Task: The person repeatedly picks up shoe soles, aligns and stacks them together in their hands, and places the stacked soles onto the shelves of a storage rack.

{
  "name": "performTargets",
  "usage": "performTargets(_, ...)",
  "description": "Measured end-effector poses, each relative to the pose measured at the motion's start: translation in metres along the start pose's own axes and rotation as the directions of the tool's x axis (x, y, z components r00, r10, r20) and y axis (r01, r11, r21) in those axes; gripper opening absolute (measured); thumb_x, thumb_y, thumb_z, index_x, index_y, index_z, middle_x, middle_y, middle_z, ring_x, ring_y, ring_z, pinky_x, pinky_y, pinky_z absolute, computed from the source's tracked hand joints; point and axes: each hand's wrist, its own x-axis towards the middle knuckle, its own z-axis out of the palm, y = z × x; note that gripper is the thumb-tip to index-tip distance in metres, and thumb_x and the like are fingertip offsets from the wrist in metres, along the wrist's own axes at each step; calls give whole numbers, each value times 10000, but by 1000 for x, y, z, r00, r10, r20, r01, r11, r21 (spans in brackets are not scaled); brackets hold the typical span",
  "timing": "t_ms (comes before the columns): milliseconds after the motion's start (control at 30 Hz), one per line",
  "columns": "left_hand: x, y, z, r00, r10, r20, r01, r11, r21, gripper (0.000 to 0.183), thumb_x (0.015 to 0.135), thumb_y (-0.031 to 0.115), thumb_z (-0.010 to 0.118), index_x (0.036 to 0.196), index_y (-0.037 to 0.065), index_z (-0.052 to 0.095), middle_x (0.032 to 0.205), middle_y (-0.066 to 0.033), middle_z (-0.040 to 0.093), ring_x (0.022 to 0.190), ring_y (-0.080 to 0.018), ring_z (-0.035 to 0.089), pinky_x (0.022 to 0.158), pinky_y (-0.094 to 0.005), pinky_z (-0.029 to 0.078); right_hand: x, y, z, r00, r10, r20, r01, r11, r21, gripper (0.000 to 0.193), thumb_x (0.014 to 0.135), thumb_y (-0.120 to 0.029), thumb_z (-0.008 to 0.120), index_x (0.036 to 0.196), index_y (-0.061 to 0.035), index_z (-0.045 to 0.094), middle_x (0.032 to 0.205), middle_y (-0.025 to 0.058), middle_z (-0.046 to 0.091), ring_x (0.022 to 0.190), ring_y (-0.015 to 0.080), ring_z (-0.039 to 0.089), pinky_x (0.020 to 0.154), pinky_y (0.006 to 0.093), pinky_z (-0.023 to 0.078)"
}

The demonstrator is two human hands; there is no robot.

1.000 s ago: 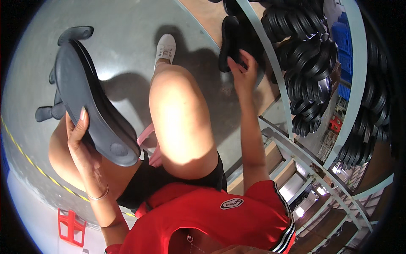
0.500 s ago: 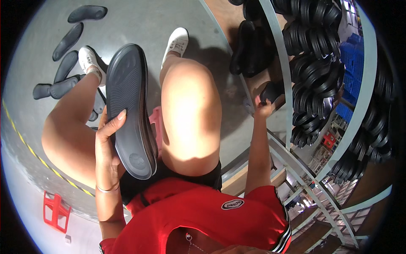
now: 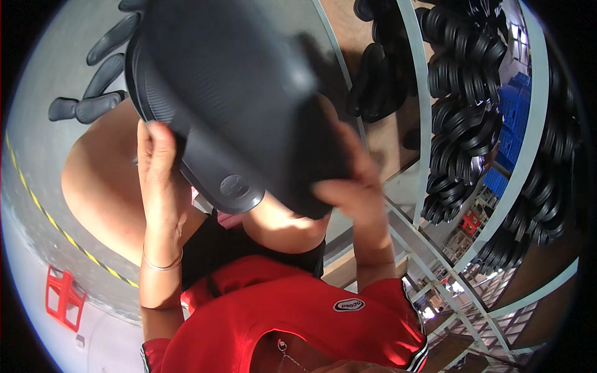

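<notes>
My left hand [image 3: 163, 165] is closed on the side of a dark grey shoe sole [image 3: 233, 180], thumb on top. The sole has fine ridges and a round mark near its near end. In front of it, a black shoe sole [image 3: 267, 93] looms close and covers much of the view. My right hand [image 3: 353, 189] grips that black sole at its near right end, smeared by motion. The two soles overlap in the picture; whether they touch, I cannot tell.
Several grey soles [image 3: 113, 38] lie on the floor at the far left. A shelf rack [image 3: 420, 112] on the right carries rows of black soles [image 3: 463, 81]. Blue crates [image 3: 515, 115] stand behind it. A red stool [image 3: 64, 298] is at the lower left, beyond yellow-black floor tape [image 3: 59, 227].
My right hand has come from the rack at the right to the middle, bringing a black sole in front of the grey one. My left hand keeps its hold.
</notes>
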Motion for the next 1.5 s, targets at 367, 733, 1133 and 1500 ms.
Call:
performTargets(367,17,13,-2,984,-156,-85,153,987,-44,556,770,212,693,1241,-9,500,1087,-145,616,962,-234,619,905,-347,494,41,-22,12,997,77,29,-70,979,-194,368,972,-272,533,1190,18,598,808,65,678,656,139,638,616,226,501)
performTargets(733,56,-15,-7,923,-355,-150,343,934,-97,597,723,49,739,1242,17,446,1073,-145,627,932,-250,640,857,-367,520,183,123,-431,352,64,-934,16,997,75,373,958,-104,544,1279,73,480,1244,179,539,1111,254,541,910,354,542)
performTargets(1133,49,-45,-21,937,-209,-279,270,942,199,674,715,103,796,1274,-18,440,1123,-114,572,1079,-200,542,955,-319,417,219,194,-415,509,-68,-858,-846,142,-513,525,990,-398,459,1253,44,564,1194,257,613,1114,369,597,960,444,472)
performTargets(1500,-44,-2,-14,995,33,-89,-21,991,136,671,729,161,782,1267,-37,435,1125,-142,560,1095,-218,534,966,-310,407,86,106,-225,855,-222,-468,364,900,238,410,937,-150,501,1316,8,510,1316,128,520,1176,210,513,1000,316,417)
